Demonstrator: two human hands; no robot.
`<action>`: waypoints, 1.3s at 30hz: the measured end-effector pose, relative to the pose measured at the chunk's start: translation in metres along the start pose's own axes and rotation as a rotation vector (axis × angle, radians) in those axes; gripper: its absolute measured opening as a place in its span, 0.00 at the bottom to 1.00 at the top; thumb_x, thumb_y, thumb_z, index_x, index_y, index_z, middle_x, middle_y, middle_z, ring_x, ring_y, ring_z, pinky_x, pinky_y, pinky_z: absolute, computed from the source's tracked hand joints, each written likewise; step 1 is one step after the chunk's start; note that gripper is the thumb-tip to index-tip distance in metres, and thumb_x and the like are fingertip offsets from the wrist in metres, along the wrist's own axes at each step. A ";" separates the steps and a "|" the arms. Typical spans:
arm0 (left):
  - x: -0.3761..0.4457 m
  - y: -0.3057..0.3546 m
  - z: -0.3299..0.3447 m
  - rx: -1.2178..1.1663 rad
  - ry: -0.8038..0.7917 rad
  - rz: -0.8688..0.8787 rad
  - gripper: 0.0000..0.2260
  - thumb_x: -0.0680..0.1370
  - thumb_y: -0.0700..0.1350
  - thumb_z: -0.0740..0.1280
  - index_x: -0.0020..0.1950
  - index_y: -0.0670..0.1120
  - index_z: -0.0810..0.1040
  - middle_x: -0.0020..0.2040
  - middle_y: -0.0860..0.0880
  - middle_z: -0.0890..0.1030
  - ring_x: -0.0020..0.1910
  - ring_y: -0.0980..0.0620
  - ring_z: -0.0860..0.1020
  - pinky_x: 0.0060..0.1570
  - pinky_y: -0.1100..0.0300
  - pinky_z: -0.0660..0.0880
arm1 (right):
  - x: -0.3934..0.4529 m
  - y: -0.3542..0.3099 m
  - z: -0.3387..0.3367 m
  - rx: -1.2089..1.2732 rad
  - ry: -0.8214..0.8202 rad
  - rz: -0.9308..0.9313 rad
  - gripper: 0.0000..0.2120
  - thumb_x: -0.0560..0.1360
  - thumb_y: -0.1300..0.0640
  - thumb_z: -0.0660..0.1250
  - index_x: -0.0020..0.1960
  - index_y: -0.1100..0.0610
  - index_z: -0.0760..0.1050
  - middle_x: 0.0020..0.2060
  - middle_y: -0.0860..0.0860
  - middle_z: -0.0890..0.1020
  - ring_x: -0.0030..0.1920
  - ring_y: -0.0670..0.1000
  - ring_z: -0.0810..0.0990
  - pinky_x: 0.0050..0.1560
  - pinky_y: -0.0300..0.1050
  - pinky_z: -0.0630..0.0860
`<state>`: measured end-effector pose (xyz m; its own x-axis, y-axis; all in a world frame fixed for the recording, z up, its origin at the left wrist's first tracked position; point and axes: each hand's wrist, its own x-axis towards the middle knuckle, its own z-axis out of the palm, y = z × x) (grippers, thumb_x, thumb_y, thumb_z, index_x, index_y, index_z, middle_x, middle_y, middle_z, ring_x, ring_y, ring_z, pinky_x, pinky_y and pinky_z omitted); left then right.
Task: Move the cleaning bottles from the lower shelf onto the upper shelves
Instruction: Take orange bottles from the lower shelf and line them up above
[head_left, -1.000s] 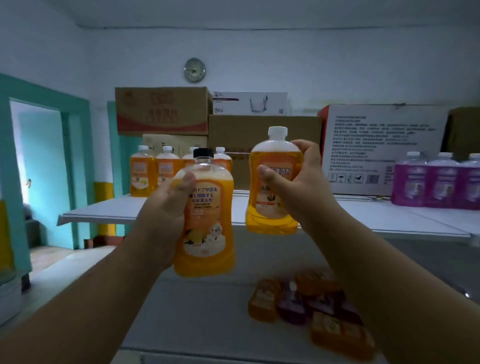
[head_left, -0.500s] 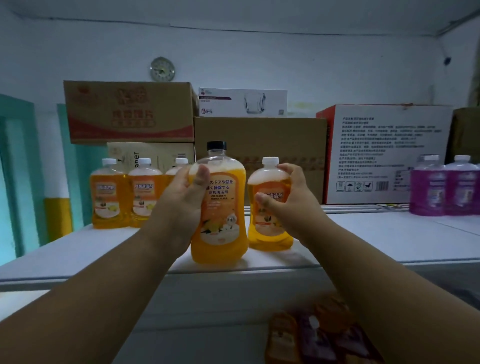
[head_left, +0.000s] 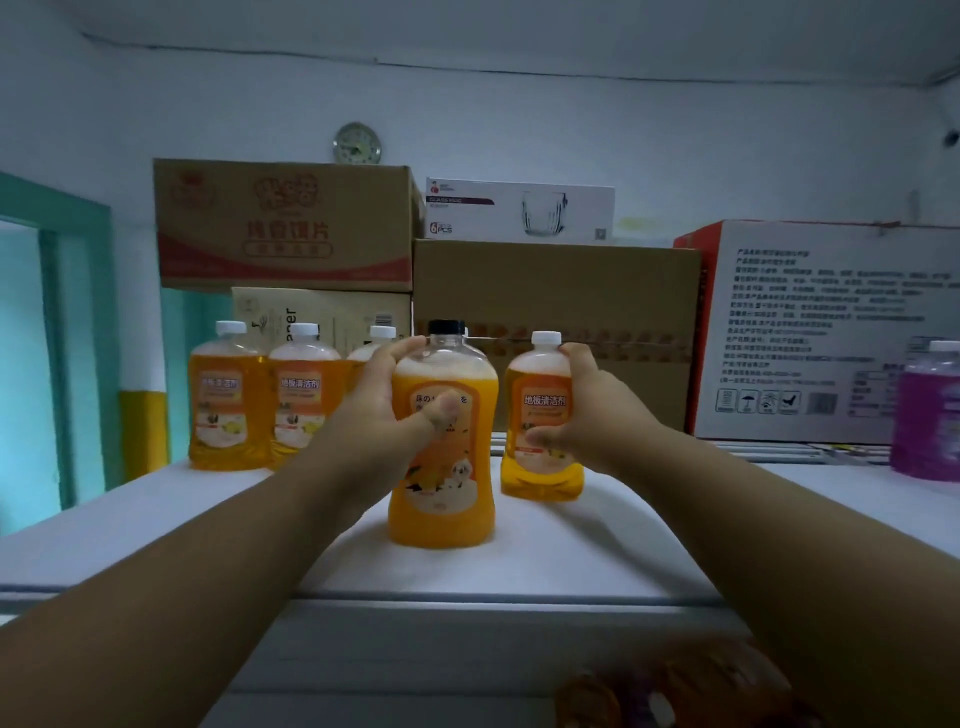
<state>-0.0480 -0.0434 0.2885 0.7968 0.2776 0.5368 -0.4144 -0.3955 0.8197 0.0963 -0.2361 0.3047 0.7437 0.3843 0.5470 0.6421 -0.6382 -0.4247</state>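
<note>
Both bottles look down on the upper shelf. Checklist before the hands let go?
1. Black-capped bottle seated on the upper shelf: ok, its base appears to rest flat, upright.
2. White-capped bottle seated: ok, upright on the shelf, further back.
3. Gap between the two bottles: ok, a narrow strip of shelf shows between them.
4. Margin from the front edge: ok for both, shelf surface shows ahead of the black-capped one.
5. Grips: left hand holds the black-capped bottle, right hand the white-capped one; neither released yet.
6. Room to withdraw: cannot tell on the left, where the orange bottle row stands just behind the left hand.
</note>
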 end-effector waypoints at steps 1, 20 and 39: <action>-0.001 -0.001 -0.001 0.036 -0.023 0.009 0.31 0.73 0.52 0.74 0.68 0.71 0.61 0.58 0.58 0.73 0.54 0.54 0.77 0.43 0.59 0.80 | 0.009 0.001 0.004 -0.022 -0.005 0.012 0.49 0.64 0.47 0.80 0.74 0.45 0.51 0.58 0.54 0.76 0.53 0.55 0.80 0.51 0.53 0.81; 0.000 -0.016 0.003 0.046 0.020 0.091 0.37 0.64 0.58 0.75 0.65 0.80 0.59 0.57 0.66 0.74 0.51 0.60 0.80 0.36 0.68 0.79 | 0.062 0.026 0.042 0.044 0.029 -0.011 0.50 0.67 0.50 0.79 0.76 0.44 0.49 0.58 0.52 0.76 0.53 0.53 0.79 0.51 0.51 0.79; 0.003 -0.002 0.013 0.080 0.045 0.078 0.36 0.65 0.51 0.77 0.65 0.72 0.62 0.55 0.62 0.73 0.51 0.56 0.79 0.41 0.60 0.82 | -0.002 -0.014 -0.009 0.360 0.080 -0.189 0.32 0.73 0.34 0.62 0.72 0.47 0.64 0.68 0.52 0.71 0.62 0.51 0.76 0.55 0.52 0.80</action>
<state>-0.0395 -0.0533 0.2861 0.7423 0.2813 0.6081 -0.4367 -0.4852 0.7575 0.0838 -0.2340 0.3157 0.5990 0.4099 0.6879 0.8004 -0.2820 -0.5289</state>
